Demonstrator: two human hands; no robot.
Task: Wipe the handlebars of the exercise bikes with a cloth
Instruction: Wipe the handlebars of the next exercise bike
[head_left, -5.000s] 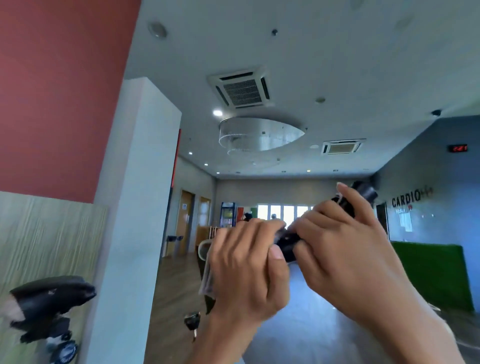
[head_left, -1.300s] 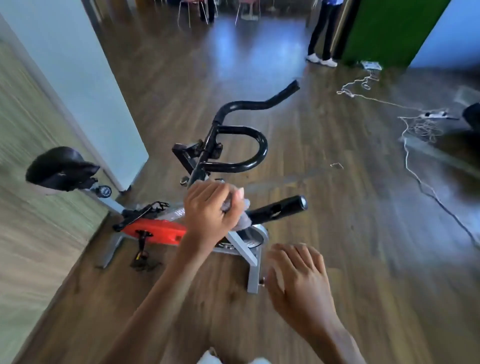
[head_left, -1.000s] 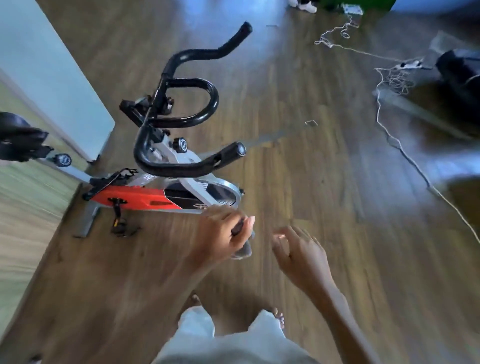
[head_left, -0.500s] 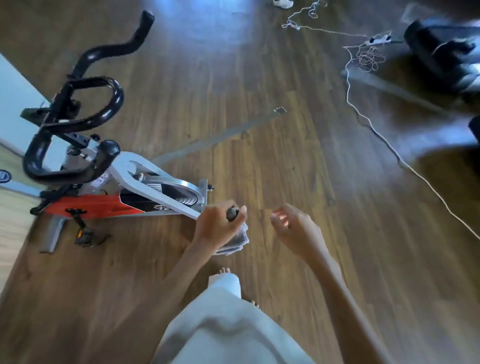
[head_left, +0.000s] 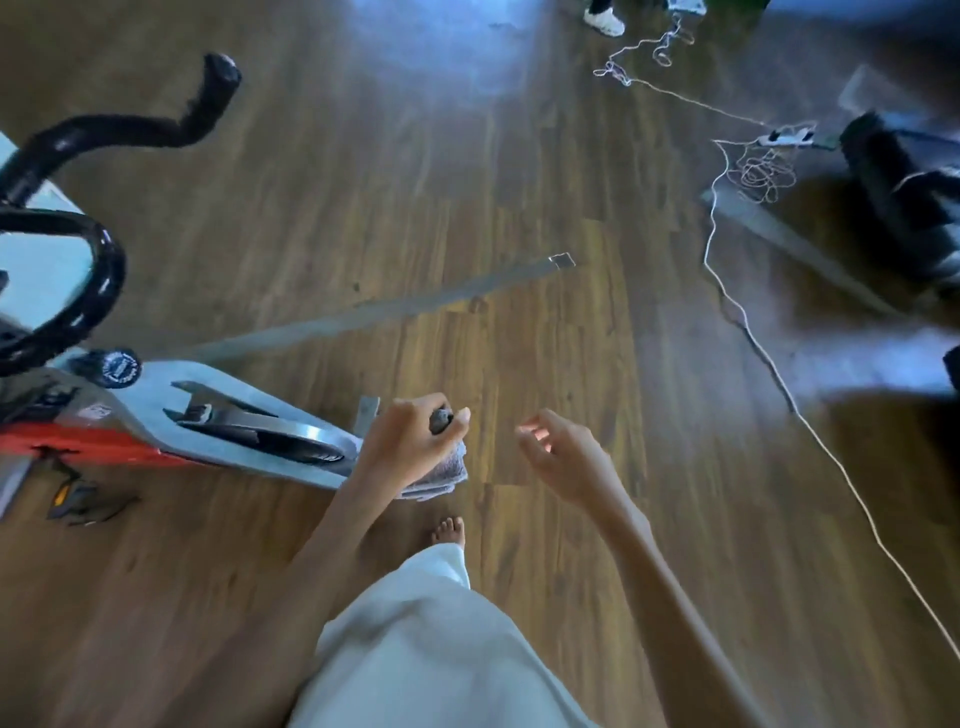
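Your left fingers (head_left: 447, 423) are clamped around the folded grey cloth (head_left: 441, 475), thumb pressed over a dark bunched bit at the top, while the left hand (head_left: 410, 441) hangs in front of the exercise bike (head_left: 218, 415). Your right hand (head_left: 558, 454) is empty, its fingers loosely curled and apart, just beside the cloth but not touching it. Half a second ago both hands sat in much this pose (the grip on the cloth is unchanged). What differs is the view: the black handlebars (head_left: 78, 218) have slid further toward the left edge, well apart from the cloth, and the white cable (head_left: 753, 332) across the wooden floor (head_left: 519, 182) sits more centrally.
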